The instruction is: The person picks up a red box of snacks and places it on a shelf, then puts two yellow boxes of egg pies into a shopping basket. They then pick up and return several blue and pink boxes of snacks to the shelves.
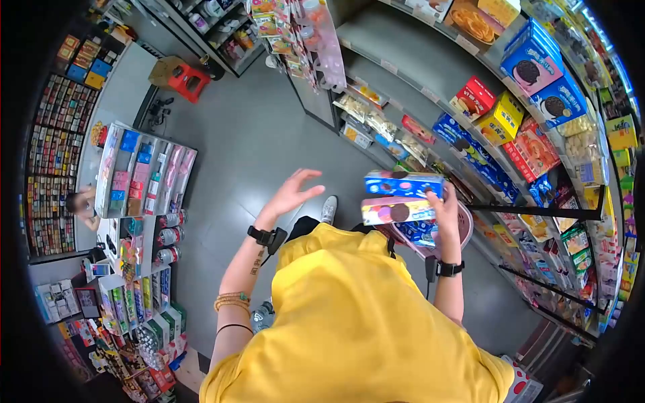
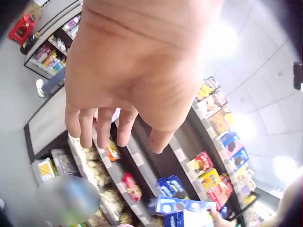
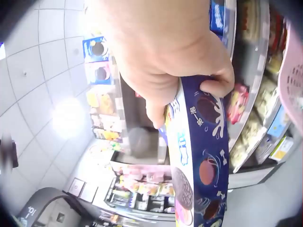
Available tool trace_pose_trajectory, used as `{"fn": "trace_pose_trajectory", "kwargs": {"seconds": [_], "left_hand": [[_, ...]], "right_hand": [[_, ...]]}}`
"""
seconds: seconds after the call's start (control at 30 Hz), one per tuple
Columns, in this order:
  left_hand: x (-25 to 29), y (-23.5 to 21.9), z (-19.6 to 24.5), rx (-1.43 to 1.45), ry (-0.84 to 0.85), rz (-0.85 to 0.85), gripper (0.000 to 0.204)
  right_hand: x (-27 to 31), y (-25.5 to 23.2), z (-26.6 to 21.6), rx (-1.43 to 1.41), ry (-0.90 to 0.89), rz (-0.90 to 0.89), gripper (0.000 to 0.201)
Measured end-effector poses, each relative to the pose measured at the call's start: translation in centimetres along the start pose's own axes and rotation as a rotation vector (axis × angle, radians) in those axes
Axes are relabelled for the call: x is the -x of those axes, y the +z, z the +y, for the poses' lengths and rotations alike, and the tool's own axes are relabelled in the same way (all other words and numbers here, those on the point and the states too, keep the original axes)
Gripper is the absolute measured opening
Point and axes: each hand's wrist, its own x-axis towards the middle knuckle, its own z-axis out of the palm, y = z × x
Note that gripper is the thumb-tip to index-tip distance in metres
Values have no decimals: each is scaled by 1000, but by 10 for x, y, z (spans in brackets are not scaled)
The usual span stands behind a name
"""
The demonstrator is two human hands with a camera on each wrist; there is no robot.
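Observation:
My right hand grips two long cookie boxes at their right ends. One is a blue cookie box; the other, a white, pink and yellow cookie box, lies alongside it. In the right wrist view the thumb and fingers clasp a box printed with dark cookies. Beneath the right forearm is a pink basket with blue packs inside. My left hand hovers in front of the body, holding nothing. Its fingers are spread and slightly bent in the left wrist view.
Snack shelves run along the right, with blue cookie boxes and a yellow box on them. A display stand stands at the left. Behind it are a person and a red stool farther back on the grey floor.

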Motion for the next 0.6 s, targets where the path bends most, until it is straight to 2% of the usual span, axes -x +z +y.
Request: {"fn": "trace_pose_trajectory", "kwargs": {"seconds": [0.07, 0.13, 0.23, 0.27, 0.3, 0.37, 0.4, 0.43, 0.53, 0.6], "left_hand": [[-5, 0, 25, -31, 108, -11, 60], [-6, 0, 38, -61, 227, -28, 68], [-2, 4, 52, 245, 180, -260, 81], [-3, 4, 55, 247, 131, -353, 88], [-5, 4, 55, 175, 101, -338, 88], [-4, 4, 53, 35, 36, -302, 89], [1, 10, 55, 124, 172, -161, 85], [4, 13, 53, 229, 138, -175, 84], [18, 14, 41, 479, 24, -158, 79], [26, 12, 32, 545, -32, -117, 77]], "right_hand": [[-13, 28, -19, 34, -120, -213, 46], [-23, 55, -52, 69, -132, -379, 49], [-40, 91, -79, 91, -212, -614, 53], [-45, 101, -88, 95, -236, -682, 53], [-52, 112, -90, 139, -306, -734, 51], [-54, 135, -102, 133, -270, -834, 48], [-54, 146, -99, 131, -270, -860, 45], [-52, 155, -97, 127, -272, -829, 44], [-49, 167, -88, 87, -84, -815, 54], [-43, 173, -75, 8, -125, -789, 59]]}}
